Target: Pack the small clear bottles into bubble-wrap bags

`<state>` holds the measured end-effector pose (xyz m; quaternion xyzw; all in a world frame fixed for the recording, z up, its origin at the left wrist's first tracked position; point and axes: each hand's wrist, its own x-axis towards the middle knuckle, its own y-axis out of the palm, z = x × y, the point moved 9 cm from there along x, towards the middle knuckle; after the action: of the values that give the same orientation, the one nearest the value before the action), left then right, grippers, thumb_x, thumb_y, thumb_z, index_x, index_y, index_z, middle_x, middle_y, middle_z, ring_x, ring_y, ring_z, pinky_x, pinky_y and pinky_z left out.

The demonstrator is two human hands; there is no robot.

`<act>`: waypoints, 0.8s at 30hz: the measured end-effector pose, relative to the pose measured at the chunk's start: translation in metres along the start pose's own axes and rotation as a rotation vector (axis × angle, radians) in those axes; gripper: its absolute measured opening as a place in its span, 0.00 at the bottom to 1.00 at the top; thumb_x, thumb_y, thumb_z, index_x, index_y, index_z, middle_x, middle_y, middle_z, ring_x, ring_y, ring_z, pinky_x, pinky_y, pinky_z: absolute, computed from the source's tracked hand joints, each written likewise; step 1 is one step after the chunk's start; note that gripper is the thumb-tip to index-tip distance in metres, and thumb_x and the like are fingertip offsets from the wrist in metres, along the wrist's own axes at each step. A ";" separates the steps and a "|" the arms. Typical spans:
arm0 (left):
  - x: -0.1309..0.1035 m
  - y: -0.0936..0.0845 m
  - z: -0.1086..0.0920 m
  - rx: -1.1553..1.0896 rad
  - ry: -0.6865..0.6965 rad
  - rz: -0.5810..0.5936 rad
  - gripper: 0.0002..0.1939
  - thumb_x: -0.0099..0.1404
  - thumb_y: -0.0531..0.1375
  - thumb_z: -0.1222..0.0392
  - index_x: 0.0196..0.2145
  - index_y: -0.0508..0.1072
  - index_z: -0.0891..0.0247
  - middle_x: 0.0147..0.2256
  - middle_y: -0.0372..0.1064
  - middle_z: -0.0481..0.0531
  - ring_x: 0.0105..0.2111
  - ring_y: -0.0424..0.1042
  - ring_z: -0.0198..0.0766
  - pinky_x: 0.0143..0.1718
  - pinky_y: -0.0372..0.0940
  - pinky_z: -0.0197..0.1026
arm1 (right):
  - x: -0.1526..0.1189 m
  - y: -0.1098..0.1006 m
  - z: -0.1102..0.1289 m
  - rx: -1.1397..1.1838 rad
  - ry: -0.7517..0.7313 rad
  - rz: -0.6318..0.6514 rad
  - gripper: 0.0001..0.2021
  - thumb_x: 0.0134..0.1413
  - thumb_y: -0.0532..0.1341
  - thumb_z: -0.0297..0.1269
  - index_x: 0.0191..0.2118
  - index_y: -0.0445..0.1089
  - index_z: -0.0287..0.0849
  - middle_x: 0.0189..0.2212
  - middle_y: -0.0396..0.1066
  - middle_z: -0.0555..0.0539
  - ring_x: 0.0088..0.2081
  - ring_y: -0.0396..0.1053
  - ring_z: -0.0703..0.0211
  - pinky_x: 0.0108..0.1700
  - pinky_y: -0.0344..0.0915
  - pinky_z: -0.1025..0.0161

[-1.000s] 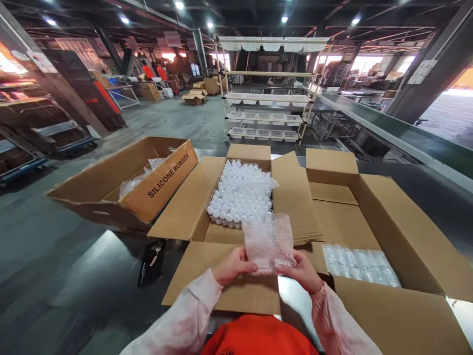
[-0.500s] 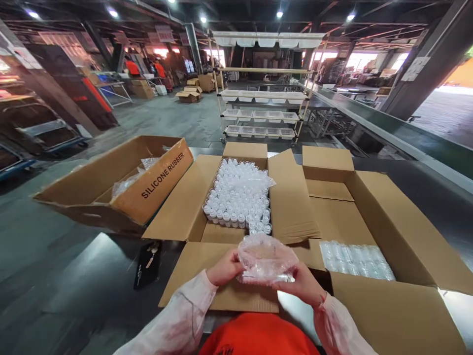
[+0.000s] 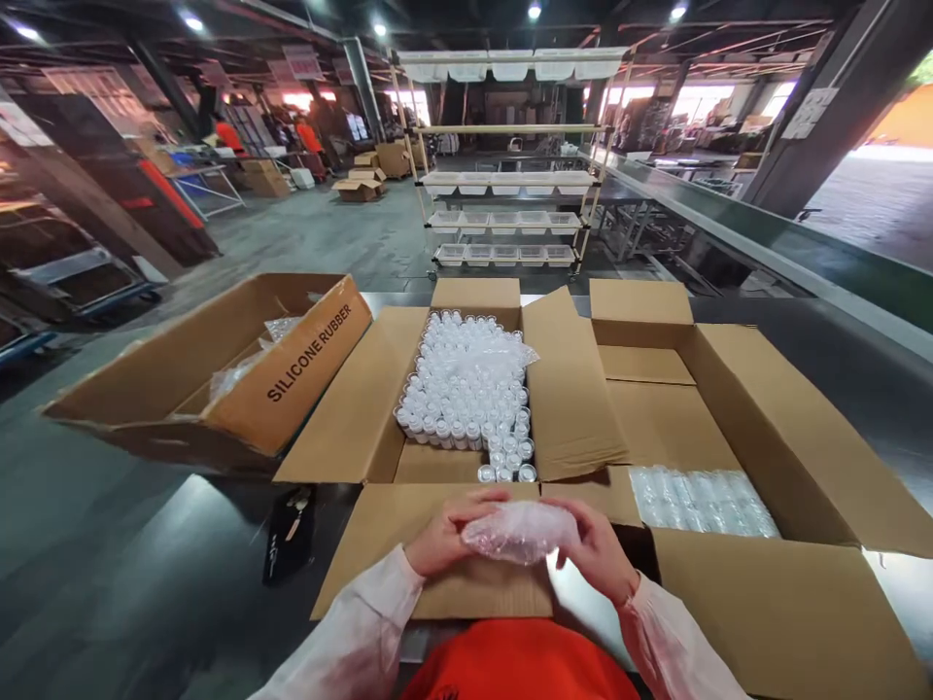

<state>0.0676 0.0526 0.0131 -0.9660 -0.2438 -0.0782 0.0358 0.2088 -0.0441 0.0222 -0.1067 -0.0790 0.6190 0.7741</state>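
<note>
Head view: a left hand [image 3: 441, 537] and right hand [image 3: 599, 552] hold a bubble-wrap roll [image 3: 521, 532] between them, bottles [image 3: 458, 401] beyond, an open box [image 3: 773, 457] to the right hand's right; a loosened grip could let the slick roll unwind.

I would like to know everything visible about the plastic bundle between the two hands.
The plastic bundle is whitish, translucent and glossy, with a crinkled surface that looks like bubble wrap. Rounded and elongated, it is held crosswise between the left hand and right hand, above a cardboard flap. Its contents cannot be made out.
</note>
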 end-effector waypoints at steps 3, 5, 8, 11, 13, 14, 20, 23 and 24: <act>0.001 0.010 -0.002 0.105 -0.026 0.012 0.17 0.52 0.68 0.51 0.39 0.79 0.60 0.48 0.71 0.62 0.49 0.69 0.50 0.52 0.63 0.51 | 0.000 -0.003 -0.032 0.055 0.279 0.030 0.28 0.56 0.49 0.59 0.39 0.71 0.38 0.26 0.73 0.44 0.23 0.71 0.54 0.23 0.70 0.57; -0.001 0.014 0.010 0.070 -0.137 -0.052 0.16 0.54 0.65 0.50 0.37 0.80 0.62 0.48 0.71 0.63 0.42 0.73 0.47 0.41 0.70 0.47 | 0.002 -0.012 -0.023 -0.103 0.161 0.011 0.27 0.54 0.53 0.59 0.40 0.72 0.38 0.33 0.74 0.41 0.34 0.73 0.48 0.36 0.71 0.51; -0.008 0.026 0.042 -0.104 -0.383 -0.165 0.24 0.55 0.62 0.43 0.40 0.77 0.66 0.45 0.71 0.64 0.24 0.73 0.38 0.20 0.68 0.40 | -0.006 -0.008 0.007 -0.338 -0.162 0.055 0.32 0.42 0.66 0.57 0.50 0.69 0.41 0.49 0.70 0.39 0.49 0.67 0.45 0.52 0.63 0.50; -0.014 0.042 0.067 -0.223 -0.615 -0.253 0.33 0.54 0.59 0.36 0.45 0.73 0.69 0.23 0.72 0.55 0.17 0.68 0.37 0.13 0.63 0.36 | -0.021 0.007 0.008 -0.567 -0.224 0.130 0.29 0.43 0.68 0.49 0.52 0.67 0.44 0.48 0.71 0.41 0.47 0.68 0.47 0.48 0.64 0.52; -0.013 0.052 0.073 -0.274 -0.721 -0.284 0.38 0.52 0.59 0.33 0.48 0.70 0.70 0.18 0.69 0.52 0.17 0.68 0.39 0.12 0.61 0.34 | -0.027 -0.001 0.002 -0.677 -0.192 0.083 0.26 0.47 0.66 0.45 0.52 0.67 0.44 0.47 0.72 0.42 0.45 0.69 0.48 0.47 0.63 0.52; -0.010 0.057 0.073 -0.292 -0.752 -0.289 0.39 0.51 0.60 0.34 0.50 0.68 0.68 0.21 0.72 0.53 0.19 0.70 0.40 0.13 0.62 0.34 | -0.030 -0.013 -0.001 -0.693 -0.178 0.047 0.25 0.48 0.65 0.46 0.52 0.66 0.45 0.47 0.72 0.43 0.45 0.69 0.48 0.47 0.62 0.52; 0.001 0.049 0.070 -0.299 -0.777 -0.385 0.38 0.48 0.65 0.37 0.52 0.65 0.58 0.49 0.68 0.58 0.34 0.73 0.42 0.20 0.67 0.37 | -0.059 -0.237 -0.074 -0.876 0.575 -0.534 0.23 0.55 0.58 0.46 0.55 0.64 0.47 0.51 0.69 0.44 0.52 0.65 0.51 0.52 0.60 0.54; 0.001 0.046 0.082 -0.324 -0.809 -0.388 0.36 0.47 0.66 0.38 0.49 0.67 0.60 0.41 0.71 0.55 0.34 0.71 0.42 0.21 0.66 0.37 | -0.086 -0.339 -0.113 -0.927 0.916 -0.713 0.23 0.59 0.53 0.44 0.56 0.64 0.39 0.46 0.70 0.34 0.52 0.64 0.41 0.48 0.61 0.46; 0.001 0.044 0.085 -0.326 -0.801 -0.407 0.35 0.47 0.66 0.38 0.47 0.68 0.60 0.38 0.71 0.54 0.33 0.70 0.41 0.21 0.65 0.36 | -0.095 -0.359 -0.126 -0.940 1.006 -0.744 0.22 0.59 0.54 0.43 0.54 0.65 0.35 0.45 0.70 0.31 0.51 0.65 0.39 0.47 0.61 0.46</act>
<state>0.1012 0.0232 -0.0714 -0.8458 -0.4074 0.2575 -0.2290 0.5583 -0.2206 -0.0037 -0.6577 -0.0033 0.0979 0.7469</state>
